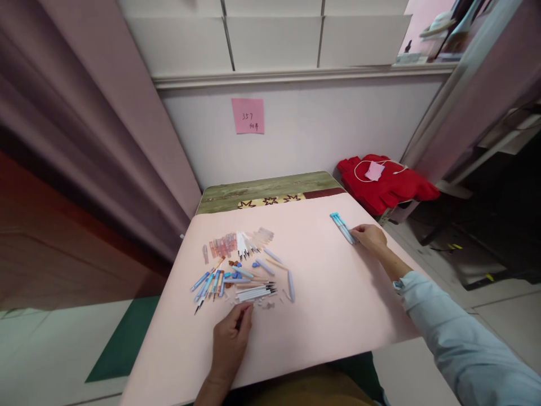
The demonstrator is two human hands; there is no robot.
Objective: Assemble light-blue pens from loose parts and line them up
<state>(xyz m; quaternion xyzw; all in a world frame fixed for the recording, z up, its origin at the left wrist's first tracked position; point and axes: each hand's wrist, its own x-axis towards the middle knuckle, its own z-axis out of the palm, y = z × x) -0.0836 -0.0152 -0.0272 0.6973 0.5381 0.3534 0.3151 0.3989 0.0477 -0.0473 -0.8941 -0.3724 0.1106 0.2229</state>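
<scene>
A scattered heap of pen parts (pixel 240 270) lies on the pink table cover (pixel 329 304): blue barrels, pale tubes, thin refills and small caps. My left hand (pixel 230 341) rests at the near edge of the heap, fingers pinched on a thin dark piece that looks like a refill. My right hand (pixel 369 237) reaches to the table's far right side, its fingers closed around the near end of several assembled blue pens (pixel 341 225) lying side by side.
A green patterned strip of the table (pixel 270 192) shows beyond the pink cover. A pink note (pixel 247 115) is stuck on the wall. A red cloth with a white cable (pixel 384 180) lies on a seat at the right. A curtain (pixel 84 124) hangs at the left.
</scene>
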